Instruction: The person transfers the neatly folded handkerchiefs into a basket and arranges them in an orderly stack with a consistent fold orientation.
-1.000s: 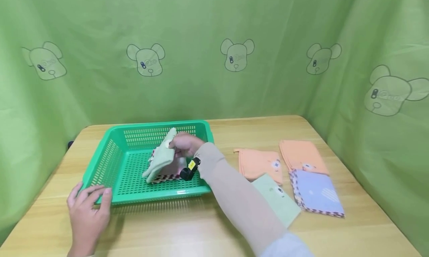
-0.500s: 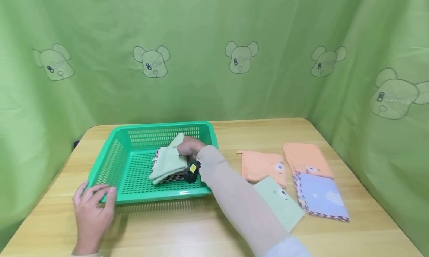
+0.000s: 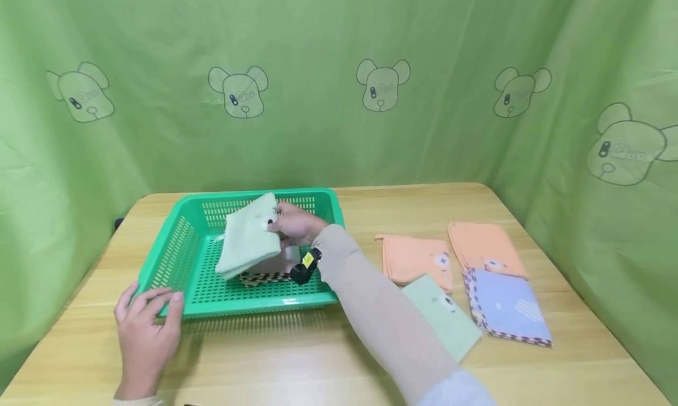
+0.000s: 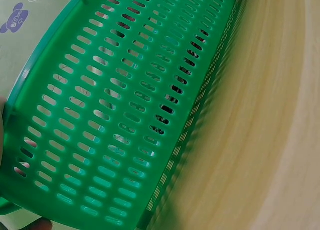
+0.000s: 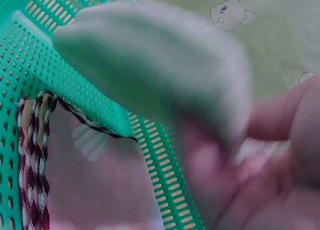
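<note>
My left hand [image 3: 145, 338] grips the front-left corner of a green plastic basket [image 3: 233, 309], fingers over the rim. In the left wrist view, the basket's slotted wall [image 4: 110, 99] fills much of the picture and only bits of the hand show. Inside the basket my right hand [image 3: 298, 225] pinches a folded pale green towel [image 3: 246, 235] by its right edge, holding it tilted and raised. Blurred in the right wrist view, that towel [image 5: 150, 59] bends over the fingers. Below it on the basket floor lies a folded pinkish towel [image 5: 100, 175] with a dark checkered border.
Right of the basket lie two folded orange towels [image 3: 415, 259] [image 3: 487, 247], a green towel [image 3: 442, 318] with a face on it and a blue towel [image 3: 508, 306] with a checkered edge. The wooden table [image 3: 254, 365] is bounded by green curtains [image 3: 307, 141].
The green towel was lowered onto the pinkish one half a second ago; now my right hand has lifted it again, up and left. My left hand stays on the corner.
</note>
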Demonstrator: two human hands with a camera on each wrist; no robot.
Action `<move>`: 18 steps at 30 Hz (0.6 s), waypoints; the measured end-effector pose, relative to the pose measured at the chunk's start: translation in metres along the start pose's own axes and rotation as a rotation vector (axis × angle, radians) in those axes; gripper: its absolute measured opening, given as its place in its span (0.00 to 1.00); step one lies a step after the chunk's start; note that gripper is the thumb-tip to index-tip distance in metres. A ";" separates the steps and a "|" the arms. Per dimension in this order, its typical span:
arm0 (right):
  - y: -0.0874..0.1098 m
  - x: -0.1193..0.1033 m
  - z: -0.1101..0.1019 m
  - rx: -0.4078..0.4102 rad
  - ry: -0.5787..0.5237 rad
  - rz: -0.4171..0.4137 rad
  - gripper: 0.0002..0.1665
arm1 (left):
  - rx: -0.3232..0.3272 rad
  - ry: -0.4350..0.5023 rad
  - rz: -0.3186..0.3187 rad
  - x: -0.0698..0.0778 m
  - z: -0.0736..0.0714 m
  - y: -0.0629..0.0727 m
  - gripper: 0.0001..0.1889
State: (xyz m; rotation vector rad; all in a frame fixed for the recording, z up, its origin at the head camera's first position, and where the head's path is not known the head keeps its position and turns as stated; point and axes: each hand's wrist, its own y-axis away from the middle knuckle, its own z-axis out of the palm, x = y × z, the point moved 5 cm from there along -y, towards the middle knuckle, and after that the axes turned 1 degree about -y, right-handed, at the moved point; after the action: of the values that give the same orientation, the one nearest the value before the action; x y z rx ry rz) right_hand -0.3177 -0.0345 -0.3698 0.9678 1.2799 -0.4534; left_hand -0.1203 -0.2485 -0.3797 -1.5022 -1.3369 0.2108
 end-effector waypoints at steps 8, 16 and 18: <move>0.007 0.009 -0.011 0.189 0.416 0.126 0.20 | 0.008 -0.002 -0.001 0.002 -0.001 -0.001 0.13; 0.005 0.011 -0.015 0.242 0.708 0.192 0.23 | 0.013 -0.001 0.008 0.003 -0.001 -0.001 0.13; 0.005 0.012 -0.016 0.249 0.733 0.192 0.20 | 0.008 -0.002 0.004 0.003 -0.001 0.000 0.13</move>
State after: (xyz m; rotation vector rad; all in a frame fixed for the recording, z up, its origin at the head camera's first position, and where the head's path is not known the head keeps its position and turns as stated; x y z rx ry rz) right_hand -0.3199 -0.0160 -0.3791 1.5361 1.7824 -0.0977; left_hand -0.1188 -0.2471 -0.3779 -1.4984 -1.3334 0.2202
